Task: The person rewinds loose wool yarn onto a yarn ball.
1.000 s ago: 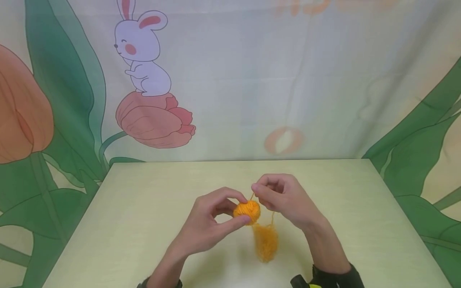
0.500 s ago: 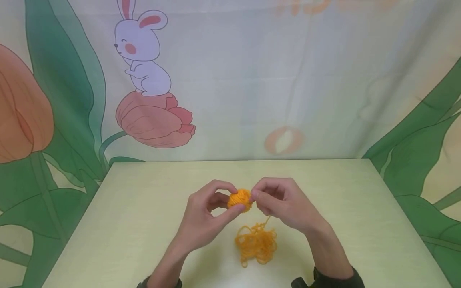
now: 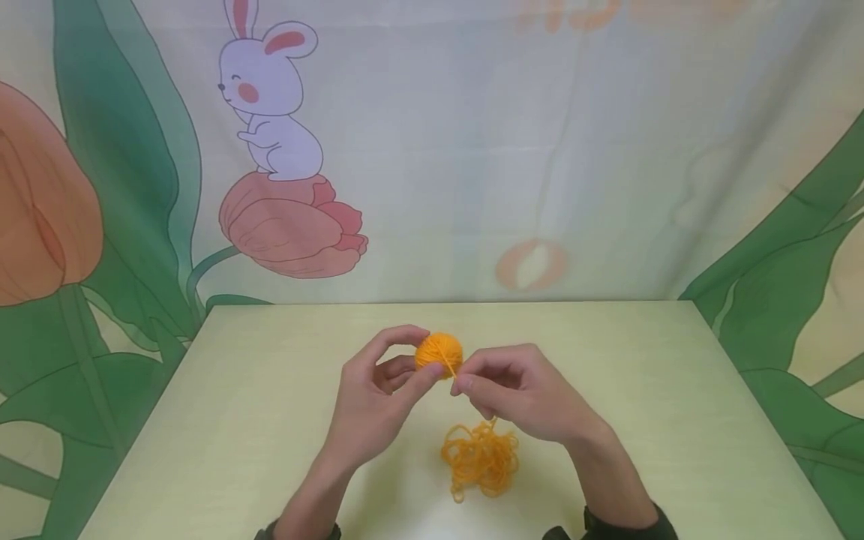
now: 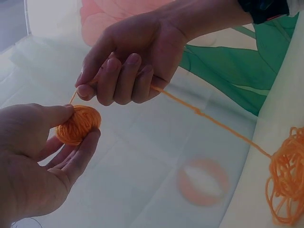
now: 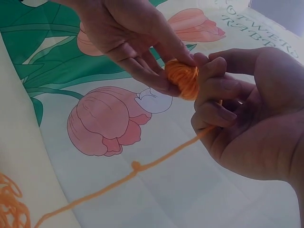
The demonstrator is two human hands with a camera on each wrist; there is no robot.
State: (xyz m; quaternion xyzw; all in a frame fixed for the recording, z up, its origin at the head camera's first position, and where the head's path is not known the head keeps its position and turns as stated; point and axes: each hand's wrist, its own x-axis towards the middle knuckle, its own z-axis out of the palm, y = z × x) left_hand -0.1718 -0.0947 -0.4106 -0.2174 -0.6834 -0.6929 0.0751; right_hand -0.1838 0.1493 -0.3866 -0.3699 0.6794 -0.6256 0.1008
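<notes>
A small ball of orange yarn (image 3: 440,351) is held above the table by my left hand (image 3: 374,397), pinched between thumb and fingers. Just right of the ball, my right hand (image 3: 529,394) pinches the yarn strand with thumb and forefinger. In the left wrist view a short length of strand runs from those fingertips to the yarn ball (image 4: 80,126). The other fingers of the right hand curl over the strand, which leaves the palm and slopes down to a loose heap of yarn (image 3: 481,459) on the table. A small knot (image 5: 136,166) shows along it in the right wrist view.
The pale table (image 3: 256,390) extends around both hands. Behind it hangs a cloth backdrop (image 3: 432,165) printed with a rabbit, tulips and leaves. Dark cuffs (image 3: 624,525) show at the wrists.
My left hand has moved up and left with the ball, turning it. My right hand circled from above the ball to its lower right. The heap of yarn has dropped onto the table.
</notes>
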